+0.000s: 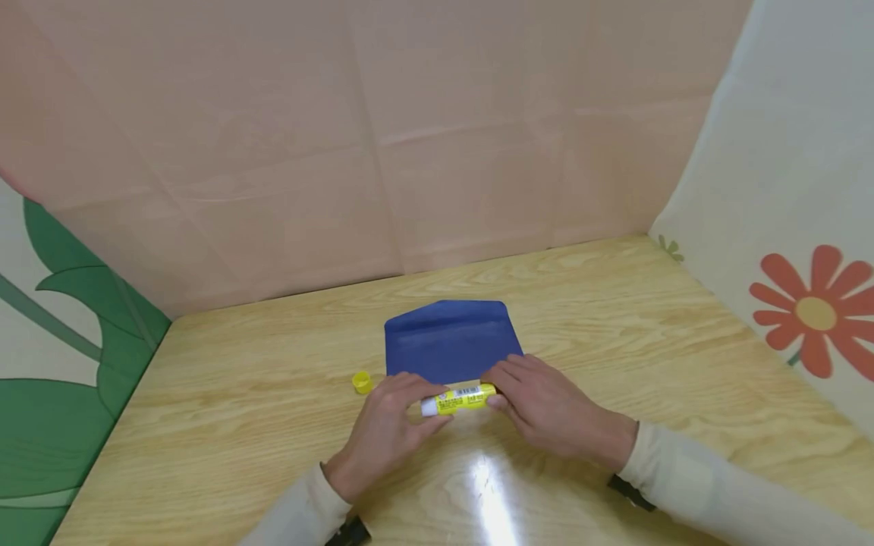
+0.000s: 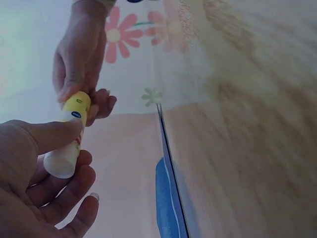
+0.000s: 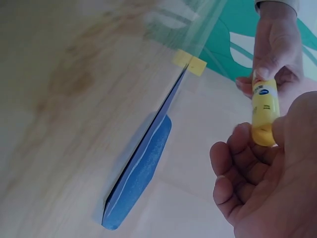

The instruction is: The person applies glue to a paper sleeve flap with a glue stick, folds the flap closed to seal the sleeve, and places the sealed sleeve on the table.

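Between my two hands, a yellow glue stick [image 1: 459,399] with a white end is held level above the table. My left hand [image 1: 388,418] pinches it near the white end, thumb on one side and fingers on the other. At the yellow base, my right hand [image 1: 546,406] grips it between thumb and fingers. Just beyond the hands lies a blue envelope [image 1: 451,341] on the table, its flap opened toward the far side. A small yellow cap [image 1: 363,382] rests on the table left of the envelope, near my left hand.
The wood-grain table [image 1: 259,409] runs back to a plain pinkish cloth [image 1: 382,152]. A white cloth with a red flower [image 1: 815,312] hangs at the right, and one with green leaves [image 1: 48,432] at the left.
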A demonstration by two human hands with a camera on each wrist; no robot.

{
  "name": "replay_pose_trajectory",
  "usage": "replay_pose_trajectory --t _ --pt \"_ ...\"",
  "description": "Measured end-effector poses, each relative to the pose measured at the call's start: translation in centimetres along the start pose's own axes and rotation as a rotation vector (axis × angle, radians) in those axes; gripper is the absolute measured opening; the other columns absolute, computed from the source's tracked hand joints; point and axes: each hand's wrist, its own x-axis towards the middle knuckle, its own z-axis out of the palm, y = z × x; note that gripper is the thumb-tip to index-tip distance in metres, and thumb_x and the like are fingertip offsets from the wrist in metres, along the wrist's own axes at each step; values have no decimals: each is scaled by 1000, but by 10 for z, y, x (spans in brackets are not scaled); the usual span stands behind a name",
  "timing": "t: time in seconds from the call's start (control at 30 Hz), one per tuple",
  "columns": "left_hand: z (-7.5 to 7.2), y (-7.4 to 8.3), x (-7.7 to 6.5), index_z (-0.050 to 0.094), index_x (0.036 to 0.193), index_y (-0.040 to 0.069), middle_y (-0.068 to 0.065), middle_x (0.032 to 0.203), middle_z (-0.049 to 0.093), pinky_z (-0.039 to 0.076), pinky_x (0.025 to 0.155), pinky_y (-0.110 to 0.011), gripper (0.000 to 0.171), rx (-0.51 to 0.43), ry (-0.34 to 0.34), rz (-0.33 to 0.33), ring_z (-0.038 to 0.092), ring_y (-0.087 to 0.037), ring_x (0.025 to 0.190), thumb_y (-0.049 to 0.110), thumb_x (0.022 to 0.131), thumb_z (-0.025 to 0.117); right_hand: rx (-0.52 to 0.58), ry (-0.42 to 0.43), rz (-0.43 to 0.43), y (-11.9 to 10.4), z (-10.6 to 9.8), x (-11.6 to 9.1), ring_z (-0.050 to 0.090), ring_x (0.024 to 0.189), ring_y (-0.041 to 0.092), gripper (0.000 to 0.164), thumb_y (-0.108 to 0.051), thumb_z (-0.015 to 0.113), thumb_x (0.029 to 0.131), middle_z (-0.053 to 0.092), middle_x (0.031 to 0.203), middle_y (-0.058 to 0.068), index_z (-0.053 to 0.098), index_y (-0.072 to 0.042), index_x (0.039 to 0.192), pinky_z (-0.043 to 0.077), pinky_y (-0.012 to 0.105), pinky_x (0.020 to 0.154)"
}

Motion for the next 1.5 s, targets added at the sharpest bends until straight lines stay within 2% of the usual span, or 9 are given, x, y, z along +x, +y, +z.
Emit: replay_pose_trajectory --t 0.23,0.43,0.67,0.83,1.03,1.13,1.27,1.37,1.5 --pt "-2 2 0 78 98 10 3 86 74 54 72 -21 32 -39 58 73 64 -9 80 16 69 91 63 -10 23 0 0 0 37 66 1 18 -20 48 105 41 69 -15 53 -19 88 39 23 66" --pt "-1 5 0 78 97 9 2 86 74 54 72 -17 33 -47 91 123 64 -9 79 15 68 91 179 -35 136 -1 1 1 33 57 -2 39 -14 43 105 32 59 -18 47 -23 68 36 18 57" --pt "-1 8 -1 78 97 9 1 86 74 53 71 -17 34 -31 81 107 63 -9 79 14 67 92 231 -120 255 -5 -1 3 26 49 -1 51 -21 36 109 28 54 -15 44 -23 58 30 18 49" --pt "-4 8 -1 78 99 10 1 89 73 55 73 -21 33 -59 28 23 64 -9 82 12 69 91 208 -121 237 -6 -2 4 32 54 0 43 -23 39 108 33 59 -15 48 -24 67 34 19 54" --pt "-7 5 0 79 100 13 5 88 73 54 72 -26 32 -71 -45 -133 63 -8 82 13 70 90 221 -79 196 -7 -2 1 46 74 0 8 -26 48 106 50 87 -15 55 -22 106 42 19 65" --pt "-7 4 2 79 100 14 6 87 73 53 72 -26 32 -61 -58 -160 62 -7 82 16 70 90 218 -52 179 -6 -3 1 53 83 3 22 -32 60 100 55 99 -11 53 -20 117 47 19 69" --pt "-9 3 2 79 99 15 7 85 73 53 71 -29 30 -86 -58 -174 61 -5 80 17 71 90 170 14 98 -4 -2 1 57 87 6 38 -35 74 89 57 105 -8 55 -17 117 51 20 72" --pt "-10 3 2 79 99 17 10 85 72 53 70 -29 29 -126 -72 -206 60 -3 80 18 72 90 141 65 53 -3 -1 1 57 86 6 38 -31 78 86 57 106 -8 57 -16 113 52 20 73" --pt "-11 4 3 79 100 18 12 86 73 50 70 -26 29 -148 -98 -229 60 -2 80 21 73 89 141 95 47 -1 -3 1 57 86 5 37 -25 81 83 57 107 -9 58 -16 111 52 19 73"
